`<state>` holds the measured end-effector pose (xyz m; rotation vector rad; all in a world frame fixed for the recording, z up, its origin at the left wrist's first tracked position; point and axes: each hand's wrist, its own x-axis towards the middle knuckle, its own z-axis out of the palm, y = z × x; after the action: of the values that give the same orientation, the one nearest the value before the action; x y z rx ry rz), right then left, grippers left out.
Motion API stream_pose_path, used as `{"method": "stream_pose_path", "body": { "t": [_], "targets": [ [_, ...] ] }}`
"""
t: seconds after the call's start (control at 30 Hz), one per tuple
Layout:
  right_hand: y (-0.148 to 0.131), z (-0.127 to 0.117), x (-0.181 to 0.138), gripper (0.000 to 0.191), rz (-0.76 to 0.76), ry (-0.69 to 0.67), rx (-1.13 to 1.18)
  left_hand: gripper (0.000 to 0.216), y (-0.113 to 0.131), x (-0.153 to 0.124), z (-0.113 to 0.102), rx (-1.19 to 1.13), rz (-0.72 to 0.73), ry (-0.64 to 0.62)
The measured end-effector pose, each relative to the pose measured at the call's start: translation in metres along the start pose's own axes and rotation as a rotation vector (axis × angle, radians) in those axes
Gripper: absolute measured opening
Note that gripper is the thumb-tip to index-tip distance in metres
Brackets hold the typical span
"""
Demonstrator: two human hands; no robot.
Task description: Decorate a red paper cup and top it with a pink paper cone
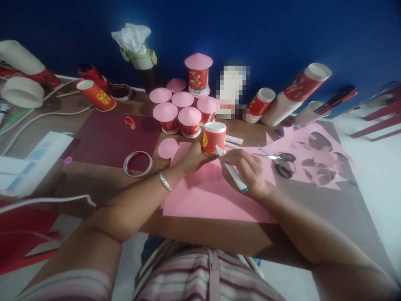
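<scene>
My left hand (194, 161) grips the lower part of a short red paper cup (213, 138) with yellow marks and a white round top. In my right hand (247, 169) is a white pen (233, 173) with a teal end, its tip against or very near the cup's side. Both hands are over pink paper sheets (203, 200) on the table. Just behind the cup stand several small red cups with pink paper cones on top (189, 117). One taller coned cup (198, 79) stands on top of them. A pink paper disc (168, 148) lies left of my left hand.
Black-handled scissors (283, 159) and cut pink scraps (316, 154) lie at right. A tape roll (138, 164) is at left, near a dark red sheet (115, 138) and an orange cutter (130, 122). Stacked cups (294, 96) and a bottle (140, 58) stand along the blue wall.
</scene>
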<state>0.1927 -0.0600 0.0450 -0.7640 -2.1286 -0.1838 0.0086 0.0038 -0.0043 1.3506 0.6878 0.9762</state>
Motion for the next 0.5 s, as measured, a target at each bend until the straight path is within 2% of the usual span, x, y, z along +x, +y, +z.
{"method": "stream_pose_path", "body": {
  "t": [0.2, 0.3, 0.5],
  "targets": [
    [0.0016, -0.0025, 0.0007, 0.027, 0.007, -0.006, 0.023, 0.057, 0.0002, -0.0001, 0.0023, 0.066, 0.04, -0.003],
    [0.0017, -0.0023, 0.001, 0.028, 0.012, -0.001, 0.016, 0.06, 0.0026, 0.0005, 0.0045, 0.063, 0.041, 0.004],
    [0.0019, -0.001, 0.0015, 0.027, 0.027, 0.007, -0.004, 0.049, 0.0031, 0.0013, 0.007, -0.014, 0.068, -0.04]
  ]
}}
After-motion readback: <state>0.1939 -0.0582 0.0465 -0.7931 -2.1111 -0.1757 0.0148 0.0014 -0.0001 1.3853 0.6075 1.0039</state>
